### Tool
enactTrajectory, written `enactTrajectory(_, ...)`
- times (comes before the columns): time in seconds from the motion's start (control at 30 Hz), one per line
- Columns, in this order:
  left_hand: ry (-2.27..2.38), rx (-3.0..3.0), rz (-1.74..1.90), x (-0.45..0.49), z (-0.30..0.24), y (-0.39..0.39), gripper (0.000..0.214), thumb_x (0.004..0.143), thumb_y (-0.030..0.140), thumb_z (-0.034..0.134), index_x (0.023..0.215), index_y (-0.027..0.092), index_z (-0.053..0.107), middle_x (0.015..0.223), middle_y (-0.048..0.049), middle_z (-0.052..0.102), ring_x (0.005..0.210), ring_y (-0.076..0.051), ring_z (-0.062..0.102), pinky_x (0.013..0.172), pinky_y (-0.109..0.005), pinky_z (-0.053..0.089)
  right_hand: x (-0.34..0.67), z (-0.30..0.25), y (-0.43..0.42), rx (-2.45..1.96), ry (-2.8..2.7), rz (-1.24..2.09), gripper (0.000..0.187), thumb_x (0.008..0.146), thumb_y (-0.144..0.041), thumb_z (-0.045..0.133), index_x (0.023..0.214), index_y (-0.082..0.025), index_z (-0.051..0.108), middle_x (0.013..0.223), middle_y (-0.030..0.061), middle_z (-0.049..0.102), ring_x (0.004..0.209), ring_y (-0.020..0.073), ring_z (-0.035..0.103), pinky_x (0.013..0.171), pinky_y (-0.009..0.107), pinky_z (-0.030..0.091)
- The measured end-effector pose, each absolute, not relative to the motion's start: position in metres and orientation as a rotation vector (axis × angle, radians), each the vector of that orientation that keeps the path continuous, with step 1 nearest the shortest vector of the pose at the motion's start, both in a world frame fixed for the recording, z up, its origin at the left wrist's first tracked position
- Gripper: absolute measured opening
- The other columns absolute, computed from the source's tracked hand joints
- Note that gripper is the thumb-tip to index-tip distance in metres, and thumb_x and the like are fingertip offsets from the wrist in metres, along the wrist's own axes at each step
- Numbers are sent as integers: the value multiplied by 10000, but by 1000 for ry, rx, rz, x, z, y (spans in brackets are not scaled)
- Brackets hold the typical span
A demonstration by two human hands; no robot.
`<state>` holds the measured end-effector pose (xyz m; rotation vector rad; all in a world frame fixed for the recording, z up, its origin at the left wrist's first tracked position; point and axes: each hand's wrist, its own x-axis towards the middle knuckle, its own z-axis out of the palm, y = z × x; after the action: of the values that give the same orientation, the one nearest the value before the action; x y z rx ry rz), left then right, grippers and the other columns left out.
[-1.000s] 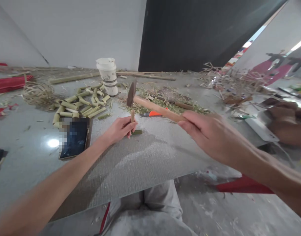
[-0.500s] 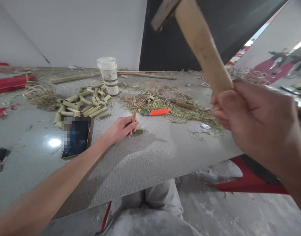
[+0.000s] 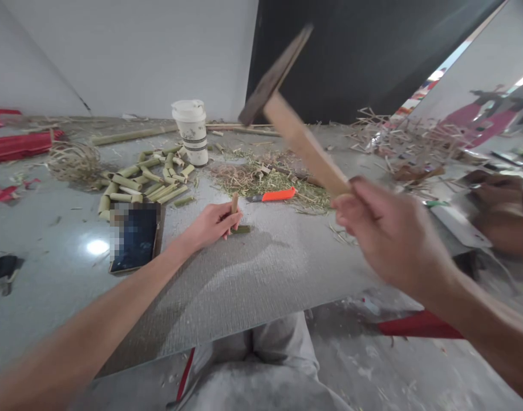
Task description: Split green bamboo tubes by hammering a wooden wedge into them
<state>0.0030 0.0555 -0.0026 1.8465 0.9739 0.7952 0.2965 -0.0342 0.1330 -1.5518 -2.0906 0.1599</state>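
Note:
My right hand [image 3: 385,234] is closed around the wooden handle of a hammer [image 3: 308,142], raised above the table with its metal head up and to the left. Low on the table, my left hand [image 3: 216,224] pinches a short wooden stick [image 3: 234,202] that stands roughly upright. Under those fingers lies a short green bamboo piece [image 3: 243,229]; whether the stick touches it is hidden. Just beyond the left hand is a knife with an orange handle [image 3: 278,195].
A phone [image 3: 137,237] lies left of my left forearm. Behind it are several cut bamboo pieces [image 3: 126,182], a lidded paper cup [image 3: 193,134] and a woven ball [image 3: 73,161]. Green shavings [image 3: 261,180] spread beyond the knife. Another person's hand [image 3: 501,205] is at the far right.
My right hand has swung the hammer down and to the left, bringing its whole head into view. The left hand and the stick have stayed in place.

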Motion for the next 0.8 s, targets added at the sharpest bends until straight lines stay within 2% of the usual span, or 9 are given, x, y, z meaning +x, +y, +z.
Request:
enactTrajectory(0.13, 974, 1846, 796, 2, -4, 56, 322, 1069, 389, 535, 832, 185, 610, 769, -19, 661, 550, -83, 590, 524, -188, 512, 296, 116, -26, -1590, -2274, 231, 446, 1087, -510, 514, 734, -263, 399, 547, -52, 453, 479, 128, 385, 508, 313, 263)
enactTrajectory(0.33, 968, 1832, 795, 3, -6, 57, 321, 1059, 412, 549, 842, 186, 616, 778, -20, 666, 565, -86, 591, 526, -184, 518, 306, 137, -15, -1617, -2043, 166, 404, 1101, -526, 468, 793, -267, 511, 631, -30, 562, 525, 149, 479, 533, 319, 345)
enactTrajectory(0.5, 974, 1819, 779, 3, -4, 57, 353, 1061, 437, 539, 823, 188, 617, 786, -29, 667, 562, -94, 592, 518, -195, 525, 304, 121, -3, -1636, -2146, 197, 385, 1088, -456, 491, 760, -257, 459, 623, -33, 546, 541, 143, 488, 551, 304, 321)
enactTrajectory(0.6, 991, 1820, 776, 3, -3, 57, 375, 1067, 458, 540, 819, 190, 626, 777, -34, 686, 559, -99, 605, 515, -194, 509, 299, 96, 15, -1704, -2214, 235, 417, 1107, -525, 458, 790, -254, 476, 604, -37, 522, 523, 143, 468, 543, 299, 270)
enactTrajectory(0.7, 1003, 1822, 787, 3, -4, 57, 381, 1066, 462, 531, 809, 193, 619, 748, -27, 682, 553, -106, 609, 518, -200, 501, 285, 71, 42, -1743, -2301, 195, 342, 1126, -475, 420, 952, -242, 601, 739, 1, 657, 621, 167, 550, 591, 295, 280)
enactTrajectory(0.8, 1006, 1828, 793, 4, -6, 58, 377, 1052, 458, 543, 793, 194, 618, 687, -5, 653, 516, -106, 596, 521, -212, 491, 260, 53, 70, -1813, -2379, 92, 337, 1142, -447, 394, 1033, -233, 631, 889, 53, 750, 747, 201, 633, 639, 302, 302)
